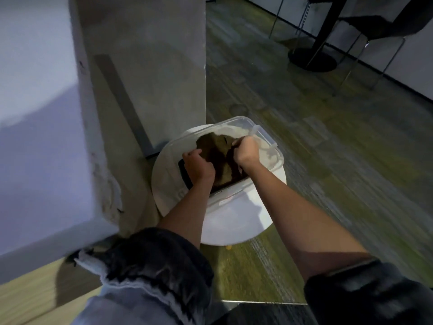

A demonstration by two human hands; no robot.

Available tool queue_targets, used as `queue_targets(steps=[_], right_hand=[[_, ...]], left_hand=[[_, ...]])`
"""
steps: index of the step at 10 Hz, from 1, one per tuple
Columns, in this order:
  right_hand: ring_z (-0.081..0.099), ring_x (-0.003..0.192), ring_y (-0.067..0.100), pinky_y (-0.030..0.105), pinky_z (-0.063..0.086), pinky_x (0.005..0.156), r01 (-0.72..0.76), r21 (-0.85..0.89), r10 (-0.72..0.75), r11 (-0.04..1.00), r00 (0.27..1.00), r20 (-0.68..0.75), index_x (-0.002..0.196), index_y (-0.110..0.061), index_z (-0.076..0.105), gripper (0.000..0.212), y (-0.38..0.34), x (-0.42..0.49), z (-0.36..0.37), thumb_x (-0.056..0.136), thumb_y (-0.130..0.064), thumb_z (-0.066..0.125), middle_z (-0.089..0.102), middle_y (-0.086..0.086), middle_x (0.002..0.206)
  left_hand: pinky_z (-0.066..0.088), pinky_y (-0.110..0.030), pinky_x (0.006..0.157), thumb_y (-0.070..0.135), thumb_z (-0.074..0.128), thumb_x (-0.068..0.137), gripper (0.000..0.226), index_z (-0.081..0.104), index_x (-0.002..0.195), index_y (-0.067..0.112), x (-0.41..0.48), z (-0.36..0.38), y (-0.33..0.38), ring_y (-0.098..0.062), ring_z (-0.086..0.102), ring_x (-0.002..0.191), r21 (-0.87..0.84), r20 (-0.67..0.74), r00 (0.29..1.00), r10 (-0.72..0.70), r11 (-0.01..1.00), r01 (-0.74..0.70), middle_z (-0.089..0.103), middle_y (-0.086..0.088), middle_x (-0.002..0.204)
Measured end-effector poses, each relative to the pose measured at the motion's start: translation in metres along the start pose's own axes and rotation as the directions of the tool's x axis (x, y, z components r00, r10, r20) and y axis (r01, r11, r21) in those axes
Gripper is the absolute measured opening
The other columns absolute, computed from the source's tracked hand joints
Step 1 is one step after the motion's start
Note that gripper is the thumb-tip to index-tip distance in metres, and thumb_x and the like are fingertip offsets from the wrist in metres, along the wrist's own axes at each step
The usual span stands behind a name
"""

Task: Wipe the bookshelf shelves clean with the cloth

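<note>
Rolled-up dark sleeves [159,259] sit low in view, both bare forearms reaching down into a clear plastic tub [235,120]. The tub sits on a round white stool [234,221] beside a grey pillar [152,66], on green carpet [328,160]. A brown-olive cloth [214,145] lies bunched inside the tub. The right hand [246,152] is fisted tight on the cloth's right side. The left hand [198,164] has curled fingers on the left edge and probably grips it too, though blur makes that hard to confirm.

Inside the clear tub [239,120], the cloth [215,151] is olive-brown. Under the tub, the stool [234,221] is white, the carpet [328,160] streaky green.
</note>
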State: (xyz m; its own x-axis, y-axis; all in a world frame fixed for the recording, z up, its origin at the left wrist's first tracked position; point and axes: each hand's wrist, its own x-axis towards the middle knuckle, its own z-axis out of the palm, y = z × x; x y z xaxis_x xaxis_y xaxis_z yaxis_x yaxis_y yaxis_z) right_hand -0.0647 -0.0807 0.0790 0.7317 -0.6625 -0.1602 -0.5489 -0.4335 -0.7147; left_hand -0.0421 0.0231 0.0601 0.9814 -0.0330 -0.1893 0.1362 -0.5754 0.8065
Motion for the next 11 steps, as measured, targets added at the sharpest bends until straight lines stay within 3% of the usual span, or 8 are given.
queue_targets(steps=[1,2,4,5,6,8,9,11], right_hand=[[0.054,0.102,0.038,0.038,0.044,0.085,0.064,-0.284,-0.004,0.957,0.979,0.206,0.095,0.005,0.06,0.019,0.01,0.014,0.013,0.084,-0.01,0.054,0.057,0.024,0.113],[0.052,0.091,0.036,0.038,0.044,0.08,0.167,-0.379,-0.046,0.91,0.95,0.309,0.081,0.002,0.058,0.013,0.02,0.008,0.029,0.084,-0.011,0.054,0.057,0.023,0.11],[0.056,0.085,0.027,0.036,0.044,0.073,0.281,-0.473,-0.067,0.835,0.905,0.421,0.103,-0.005,0.06,0.022,0.004,-0.005,0.029,0.093,-0.018,0.045,0.057,0.01,0.092],[0.06,0.095,0.027,0.036,0.046,0.083,0.298,-0.534,-0.032,0.791,0.892,0.452,0.113,-0.008,0.058,0.026,0.0,-0.012,0.036,0.093,-0.02,0.047,0.062,0.01,0.103],[0.062,0.092,0.026,0.036,0.05,0.083,0.3,-0.505,-0.092,0.81,0.914,0.395,0.112,-0.009,0.06,0.026,-0.002,-0.011,0.032,0.09,-0.022,0.055,0.064,0.009,0.104],[0.06,0.08,0.028,0.038,0.052,0.069,0.301,-0.417,-0.183,0.858,0.937,0.298,0.098,-0.011,0.065,0.023,-0.007,-0.024,0.025,0.089,-0.017,0.044,0.065,0.011,0.095],[0.06,0.083,0.031,0.039,0.052,0.07,0.225,-0.319,-0.173,0.921,0.968,0.182,0.091,-0.01,0.064,0.021,-0.009,-0.043,0.021,0.087,-0.015,0.045,0.065,0.012,0.093],[0.059,0.094,0.025,0.039,0.049,0.086,0.301,-0.004,-0.301,0.954,0.954,0.009,0.088,-0.015,0.069,0.027,-0.001,-0.13,0.027,0.086,-0.005,0.044,0.064,0.008,0.104]], left_hand=[[0.033,-0.033,0.105,0.006,0.052,0.09,0.04,0.045,0.128,-0.005,0.007,0.016,-0.01,-0.034,0.039,0.126,0.167,0.102,0.99,-0.096,0.983,0.078,0.031,-0.018,0.143],[0.037,-0.036,0.101,0.009,0.054,0.089,0.039,0.047,0.125,-0.004,0.007,0.019,-0.025,-0.035,0.041,0.123,0.243,0.105,0.986,-0.129,0.965,0.101,0.032,-0.02,0.14],[0.039,-0.034,0.099,0.016,0.046,0.094,0.04,0.045,0.128,-0.006,0.014,0.018,-0.023,-0.035,0.047,0.122,0.295,0.31,0.925,-0.22,0.947,0.126,0.047,-0.023,0.134],[0.04,-0.036,0.098,0.013,0.041,0.095,0.037,0.049,0.125,-0.007,0.017,0.015,-0.025,-0.036,0.048,0.122,0.274,0.344,0.912,-0.223,0.953,0.129,0.05,-0.024,0.131],[0.04,-0.036,0.102,0.013,0.048,0.089,0.04,0.049,0.126,-0.004,0.019,0.014,-0.023,-0.035,0.049,0.12,0.135,0.277,0.946,-0.17,0.981,0.137,0.05,-0.024,0.131],[0.038,-0.037,0.105,0.004,0.046,0.088,0.04,0.049,0.127,-0.001,0.006,0.004,-0.014,-0.033,0.049,0.12,-0.024,0.141,0.99,-0.016,1.0,0.019,0.048,-0.019,0.133],[0.038,-0.035,0.104,-0.001,0.045,0.087,0.039,0.049,0.126,-0.001,-0.013,-0.01,-0.009,-0.031,0.049,0.118,-0.061,0.101,0.994,0.042,0.997,-0.035,0.048,-0.019,0.132],[0.04,-0.029,0.09,0.002,0.042,0.093,0.031,0.055,0.12,0.002,-0.097,-0.063,-0.032,-0.03,0.054,0.114,-0.133,0.123,0.988,0.096,0.988,-0.079,0.059,-0.017,0.123]])
